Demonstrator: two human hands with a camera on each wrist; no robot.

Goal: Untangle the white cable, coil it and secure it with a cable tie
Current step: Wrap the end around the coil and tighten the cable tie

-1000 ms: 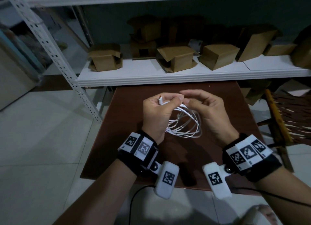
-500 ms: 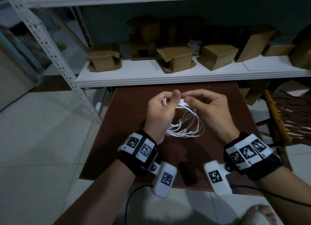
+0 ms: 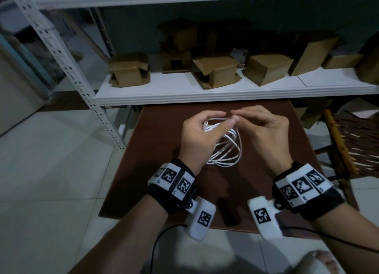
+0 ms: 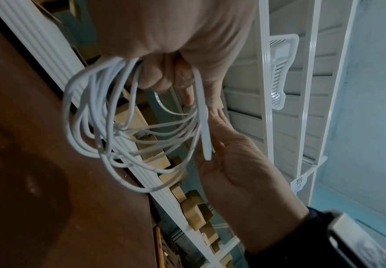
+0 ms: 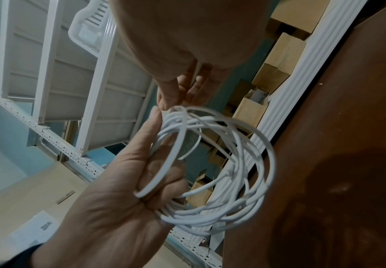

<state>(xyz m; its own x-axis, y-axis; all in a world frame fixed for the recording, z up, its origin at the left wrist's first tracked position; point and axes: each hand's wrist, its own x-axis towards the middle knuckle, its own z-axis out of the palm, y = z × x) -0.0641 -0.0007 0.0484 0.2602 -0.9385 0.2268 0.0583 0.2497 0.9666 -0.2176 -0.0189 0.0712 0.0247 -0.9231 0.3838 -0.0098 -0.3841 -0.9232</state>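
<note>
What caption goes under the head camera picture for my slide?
Left hand grips the coiled white cable above a brown table while the right hand pinches its top.

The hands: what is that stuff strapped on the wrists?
Each bare forearm wears a black wristband carrying white blocks printed with black-and-white square codes. Left wristband, right wristband. Below each hangs a rounded white camera pod with one more code: left pod, right pod. Thin black cables trail back from the pods. No sleeves or gloves show.
</note>
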